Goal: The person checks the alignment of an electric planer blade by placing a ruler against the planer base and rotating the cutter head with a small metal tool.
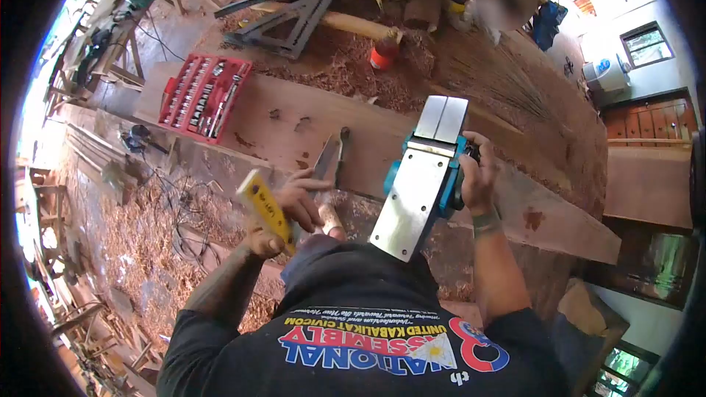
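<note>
An electric planer (412,191), teal with a bare metal sole, is turned sole up in front of my chest. My right hand (478,173) is wrapped round its right side. On the left, my left hand (290,209) grips a flat yellow bar (262,206) with black lettering, tilted upward; I cannot tell what kind of tool it is. Just beyond the left fingers, a wrench-like tool (341,151) with a dark head rests on a long wooden plank (279,114), beside a thin blade-like piece (322,158).
An open red socket set (206,97) sits on the plank's left end. Behind it are a metal speed square (290,26), an orange-red bottle (383,54) and wood shavings (346,81). Cords (184,228) and more shavings lie on the floor at left. A wooden door (651,121) stands right.
</note>
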The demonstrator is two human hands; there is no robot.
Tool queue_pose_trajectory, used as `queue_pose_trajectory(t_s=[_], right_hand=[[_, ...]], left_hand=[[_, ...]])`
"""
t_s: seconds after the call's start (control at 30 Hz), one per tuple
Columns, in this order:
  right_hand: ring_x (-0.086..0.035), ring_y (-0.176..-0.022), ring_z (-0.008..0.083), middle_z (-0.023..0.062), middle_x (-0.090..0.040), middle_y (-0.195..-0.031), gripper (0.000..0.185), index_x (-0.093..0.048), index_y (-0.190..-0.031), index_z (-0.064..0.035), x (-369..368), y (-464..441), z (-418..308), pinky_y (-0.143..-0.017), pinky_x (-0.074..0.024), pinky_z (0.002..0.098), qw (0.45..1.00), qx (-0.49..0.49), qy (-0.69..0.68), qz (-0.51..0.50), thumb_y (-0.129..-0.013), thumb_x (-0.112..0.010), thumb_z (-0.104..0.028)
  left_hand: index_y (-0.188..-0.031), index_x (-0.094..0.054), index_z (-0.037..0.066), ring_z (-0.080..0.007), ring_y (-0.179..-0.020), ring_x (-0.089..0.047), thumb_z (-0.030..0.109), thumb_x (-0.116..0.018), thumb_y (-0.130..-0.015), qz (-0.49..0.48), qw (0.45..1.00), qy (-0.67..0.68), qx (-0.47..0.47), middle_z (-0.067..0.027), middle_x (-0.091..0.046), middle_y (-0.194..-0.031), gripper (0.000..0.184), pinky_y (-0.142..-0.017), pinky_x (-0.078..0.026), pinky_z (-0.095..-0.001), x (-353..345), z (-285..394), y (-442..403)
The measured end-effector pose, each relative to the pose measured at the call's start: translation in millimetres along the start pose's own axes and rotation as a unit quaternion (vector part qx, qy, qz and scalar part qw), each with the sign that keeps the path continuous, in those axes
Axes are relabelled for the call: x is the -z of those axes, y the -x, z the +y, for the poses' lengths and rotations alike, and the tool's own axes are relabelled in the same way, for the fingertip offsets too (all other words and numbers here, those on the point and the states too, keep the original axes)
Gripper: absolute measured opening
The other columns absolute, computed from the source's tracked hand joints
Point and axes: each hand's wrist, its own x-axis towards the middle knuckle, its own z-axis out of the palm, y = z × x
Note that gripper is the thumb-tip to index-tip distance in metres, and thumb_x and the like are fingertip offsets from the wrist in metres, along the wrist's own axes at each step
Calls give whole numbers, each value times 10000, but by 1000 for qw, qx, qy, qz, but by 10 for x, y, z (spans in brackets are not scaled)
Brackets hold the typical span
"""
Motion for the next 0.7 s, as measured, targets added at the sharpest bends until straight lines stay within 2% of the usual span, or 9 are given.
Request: queue_pose_trajectory(t_s=[0.1,0.17,0.23,0.27,0.37,0.43,0.5,0.6,0.7], right_hand=[[-628,-1201,351,175,-670,-1255,416,-658,-1353,6,-67,38,-121,-1099,-486,447,997,40,39,60,-963,-624,-136],[-627,-1249,367,191,-657,-1325,424,-650,-1394,-4,-54,100,-220,-1128,-479,457,997,15,56,53,-996,-643,-151],[-625,-1269,374,201,-650,-1364,426,-643,-1414,-6,-50,133,-297,-1136,-476,471,996,-3,70,51,-1016,-652,-159],[-621,-1295,381,213,-651,-1385,423,-638,-1425,-1,-19,163,-316,-1144,-476,485,995,7,98,36,-1044,-664,-182],[-649,-1275,338,184,-694,-1370,405,-664,-1441,-33,-11,171,-298,-1109,-495,439,989,67,125,40,-1055,-657,-155],[-616,-1326,393,214,-670,-1413,399,-661,-1432,-42,22,138,-265,-1169,-462,480,995,12,99,25,-1075,-662,-219],[-624,-1324,386,202,-699,-1379,387,-686,-1400,-52,8,80,-228,-1134,-492,472,996,-15,80,33,-1091,-659,-283],[-673,-1246,397,208,-730,-1310,367,-727,-1338,-37,-65,-12,-147,-1090,-520,475,993,-50,88,63,-1084,-664,-294],[-699,-1191,392,218,-752,-1240,364,-756,-1286,-22,-166,-66,42,-1063,-533,468,994,-53,49,80,-1078,-651,-302]], left_hand=[[-770,-731,76,-376,-968,-762,790,-675,-926,-33,999,39,0,-58,-745,-884,733,-1067,-495,-582,107,88,-64],[-1012,-783,10,-230,-827,-731,747,-690,-954,-18,992,85,89,-51,-724,-876,745,-809,-569,-408,56,299,-44],[-1166,-782,-28,-171,-839,-720,708,-712,-966,-10,968,115,221,-51,-726,-891,766,-735,-556,-335,37,455,5],[-1320,-733,-61,-126,-843,-701,593,-717,-1007,-11,975,121,187,-51,-733,-928,726,-749,-553,-303,-11,406,4],[-1338,-721,-62,-145,-823,-699,490,-691,-1032,30,957,111,266,-73,-756,-971,632,-744,-564,-316,-124,338,94],[-1333,-697,-94,-217,-803,-706,563,-691,-1005,31,952,112,281,-133,-751,-918,735,-759,-545,-344,-223,291,119],[-1317,-717,-81,-260,-1147,-721,453,-729,-973,32,922,197,331,-156,-775,-1122,635,-1063,-529,-398,-198,212,264],[-1293,-729,-79,-322,-1257,-686,554,-765,-906,37,932,301,199,-218,-696,-1364,742,-1204,-425,-449,-337,131,343],[-1301,-734,-34,-345,-1428,-539,592,-765,-878,69,967,155,192,-236,-503,-1579,756,-1259,-341,-492,-415,170,316]])
